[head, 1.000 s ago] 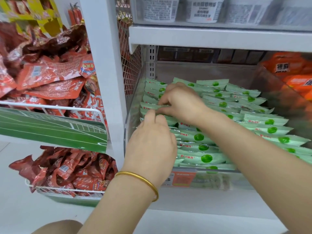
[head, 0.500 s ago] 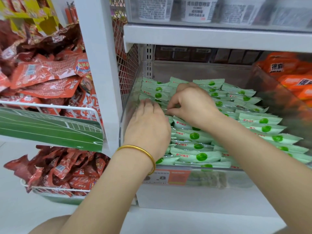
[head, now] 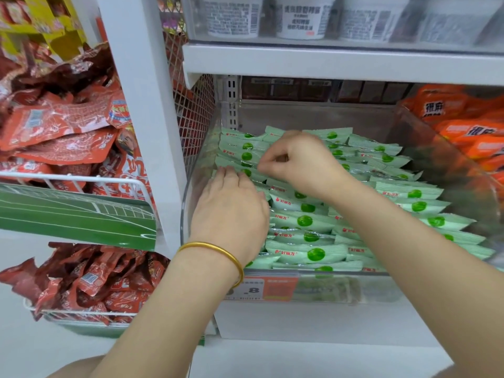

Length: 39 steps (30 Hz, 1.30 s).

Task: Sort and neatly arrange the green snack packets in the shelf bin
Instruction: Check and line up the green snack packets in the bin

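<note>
Both hands were inside the shelf bin (head: 368,290), the clear-walled one on the middle shelf. The green snack packets (head: 308,221) lay in it in overlapping rows, approx. three columns running front to back. The right-hand column looked tidy; the left one was looser, esp. toward the rear.

The left hand (head: 231,205), gold bangle (head: 215,249) at the wrist, lay palm down with straight fingers, resting flat on the left column near the bin's side wall and gripping nothing. The right hand (head: 297,162) was further back, fingers curled, thumb and forefinger tips drawn together at the end of a packet in that same column. From where I stood I couldn't tell whether the film was actually between them, as the knuckles hid the contact.

My read: the step in hand was squaring up the rear-left packets. To do it well, the flat hand should hold the front rows down w/ light pressure so nothing slides, while the other moves one packet at a time, taken by its crimped end, not the middle. Each packet should lie label up, green dot in line w/ its neighbours, and overlap the one behind by the same amount. Tugging hard would likely drag the whole row askew.

Red packets (head: 54,126) filled the wire basket to the left, and orange packets (head: 463,126) the bin to the right.
</note>
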Available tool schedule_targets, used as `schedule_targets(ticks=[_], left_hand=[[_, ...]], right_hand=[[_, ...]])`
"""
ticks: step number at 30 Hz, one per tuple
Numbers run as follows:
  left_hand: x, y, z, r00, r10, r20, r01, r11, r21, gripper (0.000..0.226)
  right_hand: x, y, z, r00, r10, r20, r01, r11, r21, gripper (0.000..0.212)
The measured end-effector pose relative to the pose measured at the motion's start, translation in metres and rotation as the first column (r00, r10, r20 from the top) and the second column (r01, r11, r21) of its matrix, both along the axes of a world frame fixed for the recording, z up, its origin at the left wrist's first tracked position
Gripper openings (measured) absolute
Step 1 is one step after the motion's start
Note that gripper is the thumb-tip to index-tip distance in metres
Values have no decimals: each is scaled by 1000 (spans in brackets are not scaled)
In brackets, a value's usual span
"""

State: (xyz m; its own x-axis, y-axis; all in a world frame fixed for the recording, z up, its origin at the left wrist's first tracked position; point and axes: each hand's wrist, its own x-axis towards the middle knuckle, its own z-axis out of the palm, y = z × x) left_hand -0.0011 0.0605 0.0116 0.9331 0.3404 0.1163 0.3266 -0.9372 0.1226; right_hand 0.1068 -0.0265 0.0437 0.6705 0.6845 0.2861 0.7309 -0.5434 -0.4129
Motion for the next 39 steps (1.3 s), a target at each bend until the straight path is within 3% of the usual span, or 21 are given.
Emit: schedule_targets(ticks=[2,5,7,11,23,26,29,32,37,39], left_hand=[[1,-1,0,999,17,48,-15,999,-31,53],[2,-1,-2,999,10,36,-10,1000,-1,55],[1,-1,-4,1000,12,16,-13,999,47,70],[-1,-3,-4,1000,23,11,-23,999,34,79],[-1,-2,-8,998,2,62,-5,999,42,97],[-2,-3,-7,999,12,44,-13,1000,15,82],[-3,-3,-5,999,14,33,-14,1000,2,82],[-2,-3,-6,999,13,51,-14,1000,28,97],[-2,-4,-6,998,20,52,-21,1000,15,100],[-2,-4,-5,999,22,50,-23,1000,10,92]], right_hand=[[6,5,3,999,-53,2,52,997,54,11],[10,17,3,998,-15,59,23,991,-134,13],[9,25,0,997,0,73,18,969,-245,15],[9,32,-2,989,3,151,40,958,-283,12],[5,26,-11,991,-33,126,31,999,23,9],[4,24,-9,981,-98,168,75,987,142,11],[7,24,-6,982,-187,17,171,927,334,10],[13,24,-5,963,-177,-204,256,838,481,7],[11,31,-11,955,-55,-292,174,900,399,5],[9,33,-16,943,-32,-330,183,879,440,5]])
